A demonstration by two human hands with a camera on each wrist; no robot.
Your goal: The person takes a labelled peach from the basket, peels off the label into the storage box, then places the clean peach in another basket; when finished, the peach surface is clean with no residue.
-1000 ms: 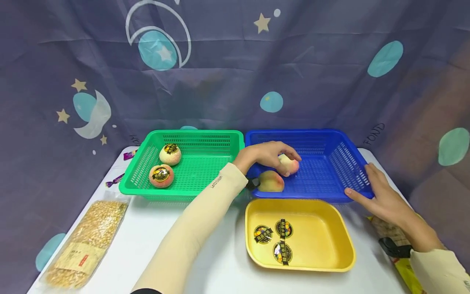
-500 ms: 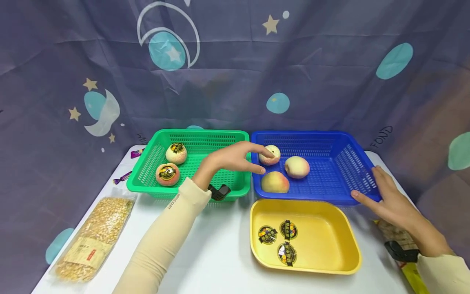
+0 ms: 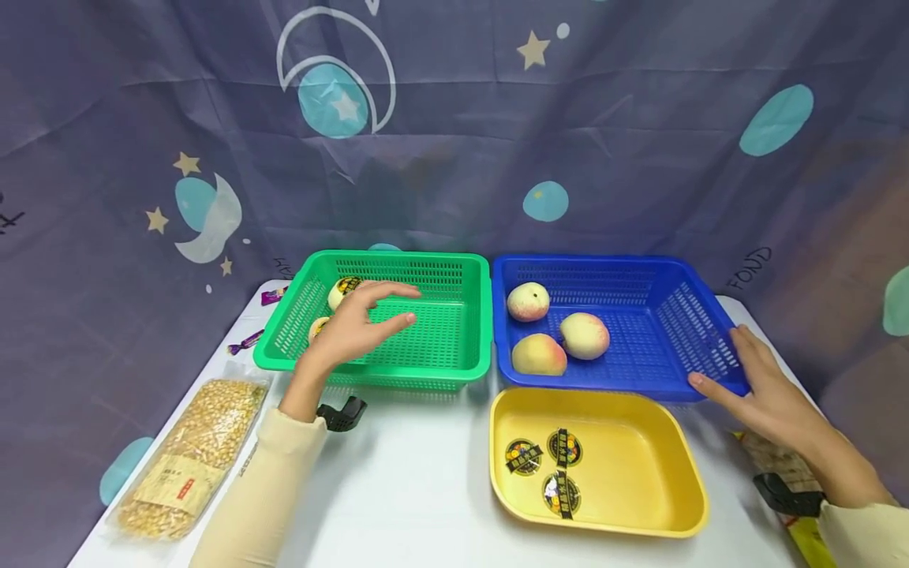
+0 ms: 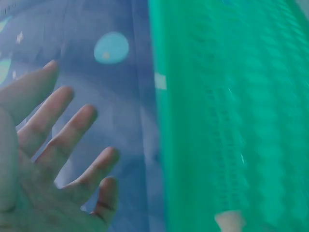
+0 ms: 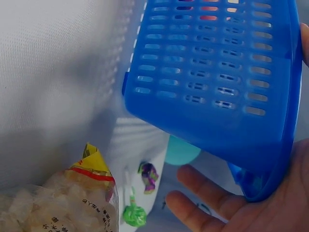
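My left hand (image 3: 351, 327) is spread, with nothing in it, over the left part of the green basket (image 3: 461, 335). Behind it, partly hidden, are two peaches with black stickers, the farther peach (image 3: 344, 292) and the nearer peach (image 3: 316, 328). In the left wrist view its fingers (image 4: 77, 130) stand apart beside the green rim. My right hand (image 3: 770, 398) rests against the front right corner of the blue basket (image 3: 632, 335), thumb at the front rim, fingers extended along the side. Three peaches without visible stickers lie there: a back one (image 3: 529, 302), a middle one (image 3: 585, 336) and a front one (image 3: 540, 355).
In front of the blue basket stands a yellow tray (image 3: 639, 473) with three round stickers (image 3: 524, 457). A bag of corn kernels (image 3: 192, 457) and wrapped candies (image 3: 245, 343) lie at the left edge. Another bag (image 5: 63, 208) lies on the right, below my right wrist.
My left hand has let go of a peach in the blue basket and moved left over the green basket. My right hand has stayed at the blue corner while the head view shifted slightly.
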